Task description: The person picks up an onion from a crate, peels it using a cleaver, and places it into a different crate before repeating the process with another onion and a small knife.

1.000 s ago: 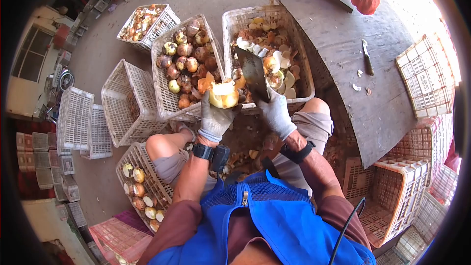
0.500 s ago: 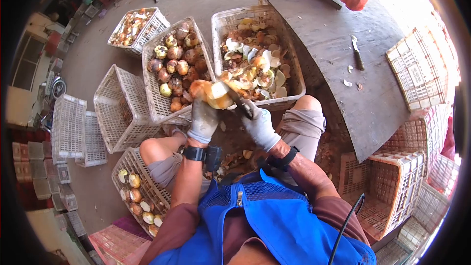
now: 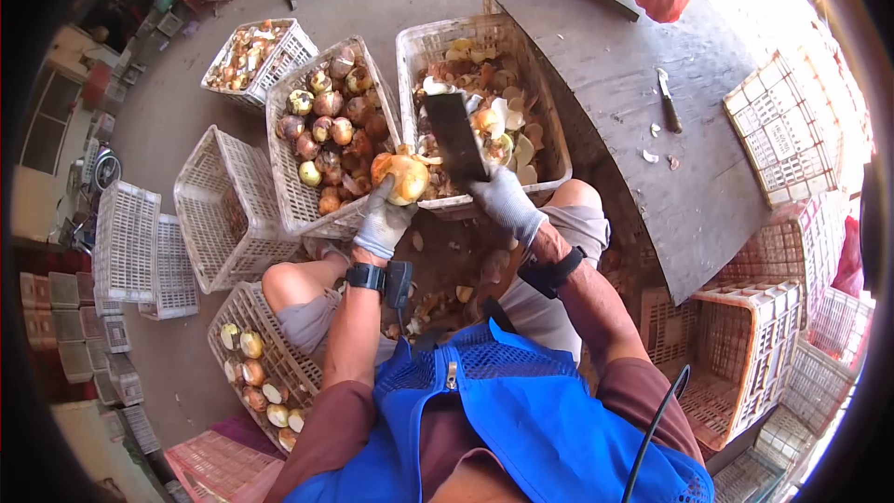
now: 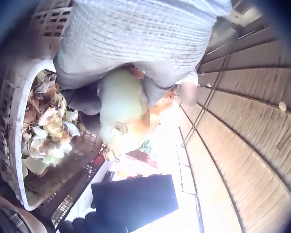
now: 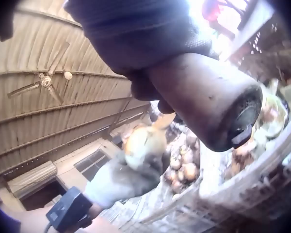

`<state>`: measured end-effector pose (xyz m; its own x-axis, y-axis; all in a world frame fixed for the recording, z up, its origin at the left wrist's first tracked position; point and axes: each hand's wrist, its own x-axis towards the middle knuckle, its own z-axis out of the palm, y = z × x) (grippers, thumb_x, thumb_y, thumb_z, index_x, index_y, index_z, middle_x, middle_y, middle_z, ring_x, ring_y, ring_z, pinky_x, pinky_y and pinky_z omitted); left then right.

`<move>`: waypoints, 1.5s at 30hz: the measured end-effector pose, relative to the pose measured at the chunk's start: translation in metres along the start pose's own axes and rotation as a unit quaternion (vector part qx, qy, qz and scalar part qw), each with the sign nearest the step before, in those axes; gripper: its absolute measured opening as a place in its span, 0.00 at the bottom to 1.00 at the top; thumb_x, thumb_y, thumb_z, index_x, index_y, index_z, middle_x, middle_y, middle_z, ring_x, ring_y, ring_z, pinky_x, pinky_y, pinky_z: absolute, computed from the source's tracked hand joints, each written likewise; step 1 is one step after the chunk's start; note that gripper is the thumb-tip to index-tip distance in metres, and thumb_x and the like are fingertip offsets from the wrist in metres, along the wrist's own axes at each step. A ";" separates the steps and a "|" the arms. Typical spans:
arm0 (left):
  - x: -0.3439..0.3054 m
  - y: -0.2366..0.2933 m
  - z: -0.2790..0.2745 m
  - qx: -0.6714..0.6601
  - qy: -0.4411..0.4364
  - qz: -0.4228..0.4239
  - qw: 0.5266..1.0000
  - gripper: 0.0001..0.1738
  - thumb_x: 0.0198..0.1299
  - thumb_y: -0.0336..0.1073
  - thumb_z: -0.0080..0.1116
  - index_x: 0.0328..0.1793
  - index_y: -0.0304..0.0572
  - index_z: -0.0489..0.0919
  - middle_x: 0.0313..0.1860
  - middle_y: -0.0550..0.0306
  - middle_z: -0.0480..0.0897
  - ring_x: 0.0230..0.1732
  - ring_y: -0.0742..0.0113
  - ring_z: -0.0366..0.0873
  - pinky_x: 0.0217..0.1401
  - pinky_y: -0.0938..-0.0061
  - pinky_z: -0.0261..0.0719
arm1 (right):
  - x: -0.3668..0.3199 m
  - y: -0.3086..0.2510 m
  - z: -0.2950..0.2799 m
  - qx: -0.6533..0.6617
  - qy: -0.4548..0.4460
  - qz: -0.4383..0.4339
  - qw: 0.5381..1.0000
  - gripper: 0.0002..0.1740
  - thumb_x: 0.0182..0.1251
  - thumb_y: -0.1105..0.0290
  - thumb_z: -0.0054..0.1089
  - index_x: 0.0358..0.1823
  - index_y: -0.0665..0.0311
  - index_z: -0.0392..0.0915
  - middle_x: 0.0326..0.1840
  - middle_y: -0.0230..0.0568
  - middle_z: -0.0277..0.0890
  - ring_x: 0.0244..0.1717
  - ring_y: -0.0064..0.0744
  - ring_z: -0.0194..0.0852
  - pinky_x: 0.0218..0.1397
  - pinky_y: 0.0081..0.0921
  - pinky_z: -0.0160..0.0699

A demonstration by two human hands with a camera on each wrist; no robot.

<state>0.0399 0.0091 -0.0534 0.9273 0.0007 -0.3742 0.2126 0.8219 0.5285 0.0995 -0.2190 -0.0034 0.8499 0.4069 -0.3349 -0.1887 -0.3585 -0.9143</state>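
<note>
My gloved left hand grips a partly peeled onion above the near edges of the crates, a loose flap of brown skin at its side. In the left wrist view, pale bare flesh shows on the onion between the gloved fingers. My gloved right hand holds a cleaver, its broad dark blade raised to the right of the onion and apart from it. The right wrist view shows the cleaver's thick round handle in the fist.
Before me stand a crate of unpeeled onions and a crate of peelings. Several cut onions lie in a crate at the lower left. A knife rests on the board to the right.
The cleaver blade met the onion half a second ago and now stands raised away from it. The onion has turned in my left hand, so its white cut top no longer faces up.
</note>
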 end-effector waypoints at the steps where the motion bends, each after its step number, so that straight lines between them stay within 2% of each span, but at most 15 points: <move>1: -0.003 0.002 -0.001 -0.019 -0.002 -0.011 1.000 0.22 0.63 0.42 0.60 0.60 0.43 0.73 0.54 0.55 0.81 0.51 0.63 0.80 0.48 0.69 0.82 | 0.001 0.000 -0.005 -0.014 0.066 -0.028 0.997 0.20 0.62 0.66 0.56 0.54 0.64 0.76 0.34 0.51 0.82 0.33 0.41 0.83 0.39 0.38 0.79; 3: -0.006 0.002 -0.014 0.004 0.012 0.001 1.000 0.23 0.63 0.43 0.59 0.61 0.43 0.72 0.53 0.54 0.81 0.50 0.62 0.80 0.42 0.71 0.82 | 0.004 0.003 -0.019 -0.151 0.172 -0.141 0.963 0.20 0.60 0.67 0.57 0.56 0.59 0.74 0.32 0.56 0.80 0.33 0.55 0.80 0.38 0.42 0.79; 6: -0.010 -0.006 -0.019 -0.008 0.001 -0.028 1.000 0.23 0.64 0.45 0.58 0.61 0.42 0.73 0.52 0.54 0.81 0.48 0.60 0.80 0.41 0.70 0.81 | -0.026 -0.014 -0.058 -0.278 0.279 -0.215 0.894 0.24 0.59 0.71 0.61 0.58 0.57 0.73 0.32 0.49 0.81 0.34 0.51 0.81 0.36 0.42 0.79; 9: -0.009 -0.010 -0.027 -0.038 -0.033 -0.062 0.997 0.23 0.64 0.43 0.59 0.61 0.40 0.72 0.53 0.52 0.81 0.49 0.57 0.81 0.41 0.67 0.82 | -0.029 -0.008 -0.099 -0.512 0.321 -0.262 0.753 0.28 0.60 0.70 0.53 0.64 0.60 0.67 0.25 0.44 0.81 0.25 0.44 0.82 0.26 0.40 0.79; 11: -0.011 -0.017 -0.018 -0.027 -0.030 -0.071 0.997 0.23 0.64 0.43 0.59 0.61 0.42 0.72 0.52 0.52 0.81 0.45 0.58 0.81 0.38 0.70 0.80 | -0.010 0.013 -0.129 -0.580 0.200 -0.073 0.787 0.20 0.63 0.69 0.49 0.57 0.60 0.72 0.24 0.43 0.80 0.25 0.44 0.83 0.25 0.39 0.79; 13: -0.013 -0.020 -0.015 -0.012 -0.029 -0.071 0.997 0.22 0.64 0.43 0.59 0.61 0.43 0.73 0.51 0.53 0.82 0.44 0.59 0.81 0.37 0.71 0.80 | -0.006 0.038 -0.163 -0.646 0.135 -0.073 0.748 0.16 0.65 0.70 0.47 0.52 0.60 0.74 0.23 0.43 0.81 0.26 0.44 0.83 0.25 0.39 0.79; 15: -0.011 -0.024 -0.008 -0.023 0.013 -0.068 0.997 0.23 0.63 0.43 0.60 0.61 0.43 0.72 0.51 0.53 0.81 0.43 0.59 0.80 0.36 0.71 0.79 | -0.029 0.030 -0.160 -0.587 0.241 -0.091 0.767 0.16 0.65 0.69 0.48 0.53 0.60 0.73 0.25 0.43 0.81 0.27 0.43 0.84 0.25 0.39 0.78; 20: -0.010 -0.028 -0.001 -0.043 -0.033 -0.067 0.996 0.24 0.62 0.44 0.61 0.61 0.43 0.72 0.51 0.53 0.81 0.42 0.58 0.80 0.38 0.70 0.78 | -0.055 0.019 -0.167 -0.614 0.279 -0.137 0.726 0.16 0.65 0.68 0.48 0.53 0.59 0.73 0.25 0.43 0.80 0.24 0.41 0.82 0.23 0.37 0.77; 24: -0.025 -0.024 0.006 -0.054 -0.031 -0.073 0.995 0.26 0.62 0.46 0.60 0.62 0.42 0.72 0.51 0.51 0.81 0.43 0.56 0.79 0.38 0.69 0.78 | -0.067 0.065 -0.208 -0.555 0.350 -0.007 0.754 0.15 0.66 0.68 0.47 0.52 0.57 0.72 0.23 0.44 0.79 0.26 0.48 0.82 0.25 0.47 0.76; 27: -0.032 -0.023 0.002 -0.077 -0.024 -0.094 0.992 0.26 0.64 0.50 0.57 0.61 0.41 0.73 0.49 0.49 0.81 0.41 0.56 0.79 0.37 0.68 0.78 | -0.097 0.101 -0.246 -0.564 0.378 0.081 0.730 0.16 0.65 0.69 0.45 0.53 0.61 0.72 0.25 0.44 0.81 0.26 0.45 0.83 0.24 0.41 0.77; 30: -0.029 -0.028 0.001 -0.072 -0.022 -0.117 0.990 0.25 0.63 0.49 0.57 0.60 0.43 0.74 0.50 0.53 0.81 0.41 0.60 0.77 0.37 0.70 0.75 | -0.124 0.143 -0.280 -0.568 0.359 0.171 0.720 0.30 0.62 0.67 0.50 0.68 0.57 0.63 0.27 0.47 0.81 0.28 0.47 0.83 0.28 0.43 0.79; 35: -0.023 -0.039 0.007 -0.079 -0.020 -0.105 0.991 0.25 0.62 0.49 0.57 0.61 0.45 0.73 0.51 0.53 0.80 0.42 0.59 0.77 0.39 0.68 0.75 | -0.150 0.134 -0.305 -0.542 0.262 0.261 0.754 0.33 0.60 0.59 0.54 0.69 0.55 0.62 0.36 0.49 0.83 0.36 0.49 0.84 0.39 0.44 0.81; 41: -0.020 -0.044 -0.002 -0.092 -0.009 -0.109 0.990 0.27 0.64 0.51 0.54 0.63 0.43 0.72 0.53 0.49 0.79 0.45 0.54 0.78 0.40 0.64 0.77 | -0.069 0.068 -0.328 -0.540 0.390 0.129 0.735 0.35 0.62 0.49 0.57 0.69 0.51 0.64 0.54 0.52 0.75 0.53 0.51 0.77 0.51 0.45 0.77; 43: -0.020 -0.048 -0.009 -0.124 -0.019 -0.107 0.986 0.27 0.63 0.50 0.57 0.63 0.43 0.72 0.54 0.49 0.79 0.46 0.50 0.80 0.43 0.63 0.80 | -0.022 0.081 -0.345 -0.606 0.428 0.041 0.670 0.36 0.63 0.50 0.57 0.72 0.48 0.60 0.62 0.54 0.69 0.58 0.55 0.71 0.58 0.49 0.71; 45: -0.019 -0.052 -0.012 -0.133 -0.020 -0.105 0.985 0.27 0.63 0.49 0.57 0.63 0.43 0.71 0.56 0.48 0.79 0.48 0.48 0.80 0.43 0.63 0.81 | 0.016 0.092 -0.350 -0.618 0.405 0.063 0.671 0.35 0.64 0.53 0.55 0.73 0.42 0.58 0.65 0.55 0.65 0.63 0.56 0.67 0.61 0.50 0.67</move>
<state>0.0077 -0.0268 -0.0826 0.8841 -0.2040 -0.4204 0.3185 0.9214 0.2226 0.2685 -0.5394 -0.0129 0.9486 -0.1017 0.2997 -0.1566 -0.9737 0.1653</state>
